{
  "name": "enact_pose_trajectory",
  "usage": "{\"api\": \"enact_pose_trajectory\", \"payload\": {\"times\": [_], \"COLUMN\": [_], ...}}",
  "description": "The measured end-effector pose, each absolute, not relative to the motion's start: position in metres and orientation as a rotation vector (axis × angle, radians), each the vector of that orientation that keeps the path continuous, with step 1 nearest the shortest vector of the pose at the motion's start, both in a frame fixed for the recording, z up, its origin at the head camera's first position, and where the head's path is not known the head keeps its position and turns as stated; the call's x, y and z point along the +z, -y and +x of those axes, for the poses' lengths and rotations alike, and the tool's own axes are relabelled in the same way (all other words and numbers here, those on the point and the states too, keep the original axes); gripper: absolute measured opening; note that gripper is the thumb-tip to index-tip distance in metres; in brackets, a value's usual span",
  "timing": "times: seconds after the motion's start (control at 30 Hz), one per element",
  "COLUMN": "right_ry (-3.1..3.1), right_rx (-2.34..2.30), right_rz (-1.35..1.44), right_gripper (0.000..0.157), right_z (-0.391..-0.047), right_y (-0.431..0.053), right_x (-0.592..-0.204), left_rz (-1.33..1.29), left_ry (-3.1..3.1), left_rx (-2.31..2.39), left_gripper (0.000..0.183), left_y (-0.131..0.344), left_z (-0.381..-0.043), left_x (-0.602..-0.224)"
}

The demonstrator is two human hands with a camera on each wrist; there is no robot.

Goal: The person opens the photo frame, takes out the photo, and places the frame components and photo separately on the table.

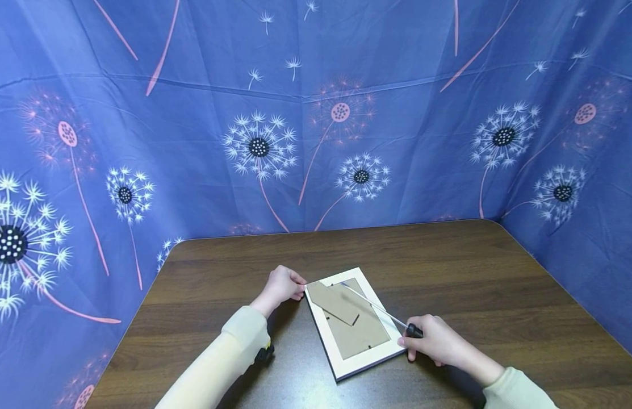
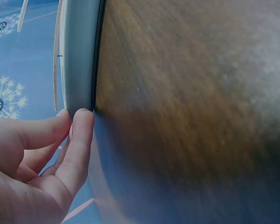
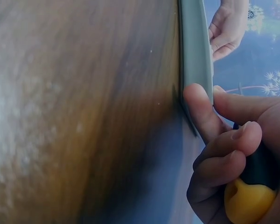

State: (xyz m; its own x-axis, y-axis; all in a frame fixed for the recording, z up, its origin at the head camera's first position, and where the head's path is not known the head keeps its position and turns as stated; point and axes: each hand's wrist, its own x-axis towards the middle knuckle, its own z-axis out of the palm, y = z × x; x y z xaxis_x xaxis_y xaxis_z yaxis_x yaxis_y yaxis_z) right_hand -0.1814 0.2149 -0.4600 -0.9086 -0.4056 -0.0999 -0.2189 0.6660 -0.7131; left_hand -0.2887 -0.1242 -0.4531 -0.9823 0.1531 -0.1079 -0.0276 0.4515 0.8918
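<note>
A white picture frame (image 1: 371, 357) lies back side up on the wooden table, turned at an angle. Its brown backing board (image 1: 364, 336) carries a brown stand flap (image 1: 332, 301) and small dark tabs. My left hand (image 1: 282, 287) pinches the frame's far left corner between thumb and fingers. In my right hand (image 1: 435, 341) is a screwdriver, its black and yellow handle (image 3: 249, 200) held in curled fingers. The right thumb and index finger also pinch the frame's near right corner. The screwdriver's long shaft (image 1: 377, 307) crosses above the backing, tip near the far edge; contact there cannot be told.
The brown wooden table (image 1: 499, 295) extends around the frame on all sides. A blue cloth (image 1: 305, 130) with dandelion prints hangs behind and beside it. Something small, black and yellow (image 1: 265, 353) shows beside the left sleeve (image 1: 229, 352).
</note>
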Motion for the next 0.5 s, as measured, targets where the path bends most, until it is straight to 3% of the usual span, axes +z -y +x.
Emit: {"api": "enact_pose_trajectory", "payload": {"times": [0.5], "right_ry": [-2.612], "right_rx": [-1.080], "right_rz": [-0.529], "right_gripper": [0.024], "right_z": [-0.1773], "right_y": [-0.2100], "right_x": [-0.4594], "left_rz": [0.121], "left_ry": [-2.532], "left_rx": [1.548], "left_gripper": [0.009], "left_y": [0.1210], "left_z": [-0.2944], "left_x": [-0.4525]}}
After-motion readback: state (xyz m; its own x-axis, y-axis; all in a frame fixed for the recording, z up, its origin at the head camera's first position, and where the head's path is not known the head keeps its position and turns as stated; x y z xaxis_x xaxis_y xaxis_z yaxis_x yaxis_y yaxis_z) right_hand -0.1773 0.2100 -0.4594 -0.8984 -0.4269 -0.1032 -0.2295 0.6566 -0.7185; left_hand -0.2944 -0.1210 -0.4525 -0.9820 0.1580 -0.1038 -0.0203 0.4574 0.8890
